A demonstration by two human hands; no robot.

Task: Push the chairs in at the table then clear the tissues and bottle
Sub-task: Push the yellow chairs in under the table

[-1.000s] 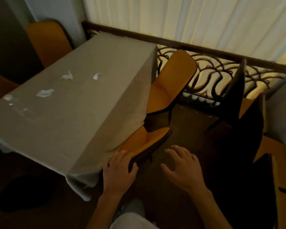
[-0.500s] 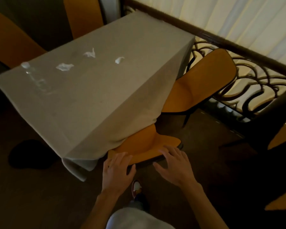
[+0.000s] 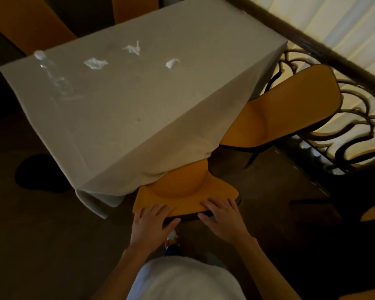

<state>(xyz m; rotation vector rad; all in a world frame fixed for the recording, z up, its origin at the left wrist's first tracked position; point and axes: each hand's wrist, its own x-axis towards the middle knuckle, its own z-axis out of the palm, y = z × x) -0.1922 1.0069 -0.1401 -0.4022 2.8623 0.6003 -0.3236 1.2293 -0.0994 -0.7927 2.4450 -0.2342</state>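
Observation:
An orange chair (image 3: 182, 191) stands at the near side of the table (image 3: 139, 109), its seat partly under the grey cloth. My left hand (image 3: 149, 221) and my right hand (image 3: 223, 217) both grip the top edge of its backrest. A second orange chair (image 3: 279, 113) stands further along the same side, pulled out and angled. On the cloth lie three crumpled white tissues (image 3: 95, 63) (image 3: 132, 48) (image 3: 171, 63), and a clear plastic bottle (image 3: 52, 76) with a white cap stands near the left edge.
Two more orange chairs (image 3: 26, 20) (image 3: 134, 7) stand at the table's far side. A dark wooden rail with curled ironwork (image 3: 344, 100) runs along the right, with pale curtains behind it. A dark round object (image 3: 41, 174) lies on the floor at left. My shoe (image 3: 171, 237) shows below the chair.
My right hand has come onto the chair's backrest beside my left. The chair has slid further under the cloth, and the view has swung round behind it.

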